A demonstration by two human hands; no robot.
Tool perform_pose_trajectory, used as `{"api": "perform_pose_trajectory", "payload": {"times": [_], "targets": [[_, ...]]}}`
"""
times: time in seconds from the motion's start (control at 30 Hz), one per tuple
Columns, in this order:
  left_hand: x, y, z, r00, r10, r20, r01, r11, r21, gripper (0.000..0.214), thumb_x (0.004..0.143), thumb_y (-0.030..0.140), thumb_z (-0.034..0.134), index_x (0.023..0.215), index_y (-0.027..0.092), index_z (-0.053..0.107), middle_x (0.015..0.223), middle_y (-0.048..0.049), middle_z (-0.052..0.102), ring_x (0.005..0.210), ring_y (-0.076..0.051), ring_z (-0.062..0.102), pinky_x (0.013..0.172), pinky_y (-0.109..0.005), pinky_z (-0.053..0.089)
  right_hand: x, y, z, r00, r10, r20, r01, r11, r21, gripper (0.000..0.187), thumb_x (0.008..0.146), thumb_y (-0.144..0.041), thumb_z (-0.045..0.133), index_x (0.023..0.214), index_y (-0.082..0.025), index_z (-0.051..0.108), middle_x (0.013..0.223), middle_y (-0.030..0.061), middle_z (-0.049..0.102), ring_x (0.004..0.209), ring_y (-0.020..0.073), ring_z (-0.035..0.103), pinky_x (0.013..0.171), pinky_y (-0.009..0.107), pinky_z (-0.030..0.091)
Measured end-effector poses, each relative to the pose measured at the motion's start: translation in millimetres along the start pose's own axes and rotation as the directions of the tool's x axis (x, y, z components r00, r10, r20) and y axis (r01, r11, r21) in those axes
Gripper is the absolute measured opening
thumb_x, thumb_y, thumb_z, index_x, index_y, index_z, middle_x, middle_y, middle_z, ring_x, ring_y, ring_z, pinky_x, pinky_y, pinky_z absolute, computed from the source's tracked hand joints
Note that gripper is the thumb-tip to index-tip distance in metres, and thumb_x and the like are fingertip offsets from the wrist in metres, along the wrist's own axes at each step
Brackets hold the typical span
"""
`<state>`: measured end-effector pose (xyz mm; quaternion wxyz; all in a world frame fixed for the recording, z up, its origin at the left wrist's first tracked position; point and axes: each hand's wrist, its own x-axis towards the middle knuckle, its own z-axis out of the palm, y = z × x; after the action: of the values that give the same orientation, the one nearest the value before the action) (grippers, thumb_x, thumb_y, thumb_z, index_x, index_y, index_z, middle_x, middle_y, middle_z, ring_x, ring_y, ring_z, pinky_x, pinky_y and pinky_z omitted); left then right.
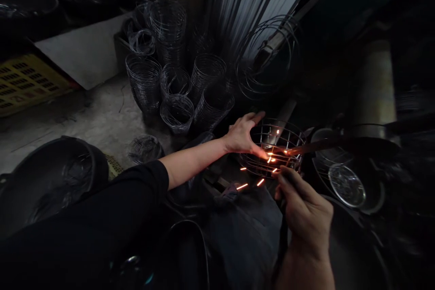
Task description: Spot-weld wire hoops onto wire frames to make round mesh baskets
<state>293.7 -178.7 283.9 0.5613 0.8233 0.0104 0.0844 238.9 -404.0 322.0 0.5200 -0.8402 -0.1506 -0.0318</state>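
Observation:
A round wire basket frame [283, 133] sits at a welding arm [326, 145] in the middle right. Orange sparks [270, 159] fly from its near side. My left hand [243, 136] reaches across and grips the basket's left rim, thumb and fingers around the wires. My right hand [304, 210] is below the basket, its fingers closed near the basket's lower rim; what they pinch is too dark to name.
Several stacks of finished wire baskets [176, 81] stand on the concrete floor behind. A yellow crate [27, 81] lies far left. A dark tub [50, 181] is at the near left. A shiny round lid [346, 186] lies at the right.

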Motion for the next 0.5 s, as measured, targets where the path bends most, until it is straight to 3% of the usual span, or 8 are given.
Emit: {"api": "perform_pose_trajectory", "payload": {"times": [0.07,0.1,0.17,0.23,0.3,0.37,0.43,0.5], "targets": [[-8,-17,4.2,0.999,-0.042,0.009,0.043,0.992,-0.120,0.143,0.031,0.037,0.092,0.152,0.021,0.018,0.158,-0.0175,0.020,0.146,-0.036,0.019,0.118,-0.054,0.022,-7,1,-2,0.988,-0.062,0.143,0.077,0.992,-0.100,0.051,0.077,-0.037,0.073,0.125,-0.020,0.065,0.104,0.0091,0.071,0.087,0.0230,0.069,0.079,0.036,0.058],[-13,-26,6.7,0.996,-0.081,0.023,0.085,0.973,-0.213,0.143,0.031,0.036,0.092,0.152,0.018,0.018,0.156,-0.0191,0.025,0.144,-0.035,0.025,0.117,-0.053,0.025,-11,-2,-1,0.968,-0.100,0.230,0.138,0.978,-0.154,0.053,0.078,-0.036,0.071,0.128,-0.021,0.063,0.112,0.0103,0.069,0.097,0.0254,0.068,0.085,0.038,0.057],[-23,-38,10.2,0.987,-0.151,0.051,0.159,0.905,-0.395,0.130,0.035,0.035,0.092,0.146,0.012,0.030,0.144,-0.0192,0.045,0.133,-0.032,0.044,0.113,-0.048,0.035,-18,-13,1,0.918,-0.172,0.356,0.271,0.929,-0.251,0.047,0.082,-0.034,0.064,0.128,-0.021,0.063,0.118,0.0120,0.068,0.106,0.0286,0.066,0.089,0.040,0.056],[-34,-41,7.9,0.983,-0.180,0.049,0.181,0.861,-0.475,0.116,0.036,0.032,0.091,0.138,0.009,0.042,0.129,-0.0161,0.057,0.120,-0.029,0.055,0.107,-0.045,0.041,-26,-30,6,0.880,-0.254,0.402,0.385,0.876,-0.290,0.037,0.086,-0.034,0.059,0.119,-0.019,0.070,0.111,0.0138,0.070,0.101,0.0299,0.068,0.084,0.039,0.059],[-48,-35,-1.4,0.990,-0.138,0.003,0.126,0.899,-0.420,0.114,0.032,0.030,0.091,0.135,0.009,0.047,0.126,-0.0139,0.056,0.117,-0.029,0.055,0.106,-0.043,0.043,-31,-49,9,0.841,-0.341,0.420,0.467,0.850,-0.244,0.031,0.086,-0.034,0.061,0.110,-0.018,0.073,0.100,0.0133,0.073,0.090,0.0280,0.071,0.076,0.035,0.060],[-65,-22,-14.1,1.000,-0.025,-0.008,0.022,0.961,-0.274,0.115,0.031,0.030,0.091,0.136,0.012,0.048,0.128,-0.0123,0.053,0.119,-0.028,0.053,0.107,-0.041,0.042,-33,-66,8,0.806,-0.369,0.463,0.471,0.873,-0.124,0.030,0.084,-0.034,0.066,0.109,-0.019,0.074,0.095,0.0104,0.074,0.083,0.0239,0.072,0.073,0.029,0.060],[-82,-7,-24.6,0.996,0.084,0.032,-0.081,0.991,-0.103,0.114,0.032,0.032,0.090,0.137,0.014,0.048,0.127,-0.0112,0.051,0.118,-0.028,0.053,0.107,-0.040,0.042,-34,-80,5,0.785,-0.319,0.531,0.386,0.923,-0.016,0.032,0.082,-0.034,0.070,0.111,-0.023,0.073,0.098,0.0072,0.074,0.086,0.0210,0.072,0.076,0.025,0.059],[-96,7,-29.3,0.992,0.107,0.066,-0.110,0.993,0.049,0.114,0.034,0.034,0.089,0.138,0.014,0.047,0.125,-0.0118,0.052,0.116,-0.029,0.053,0.105,-0.043,0.043,-34,-87,2,0.761,-0.214,0.612,0.245,0.969,0.034,0.030,0.085,-0.034,0.065,0.113,-0.025,0.072,0.101,0.0058,0.073,0.091,0.0196,0.071,0.080,0.025,0.057]]}}
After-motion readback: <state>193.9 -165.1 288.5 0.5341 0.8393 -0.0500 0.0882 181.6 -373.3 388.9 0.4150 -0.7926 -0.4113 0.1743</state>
